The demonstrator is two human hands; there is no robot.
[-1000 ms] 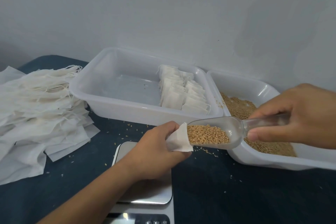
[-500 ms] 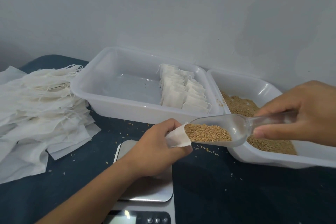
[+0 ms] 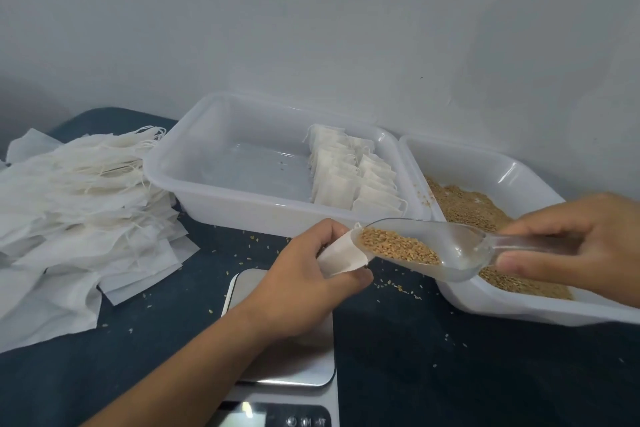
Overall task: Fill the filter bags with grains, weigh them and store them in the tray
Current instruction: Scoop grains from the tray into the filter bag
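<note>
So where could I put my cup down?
Bare dark tabletop lies right of the scale, below the grain tray. The storage tray is bare left of its filled bags. The left side is crowded with empty filter bags.

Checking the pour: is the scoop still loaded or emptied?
Loaded: grain fills the front of the clear scoop, lip at the filter bag mouth.
</note>
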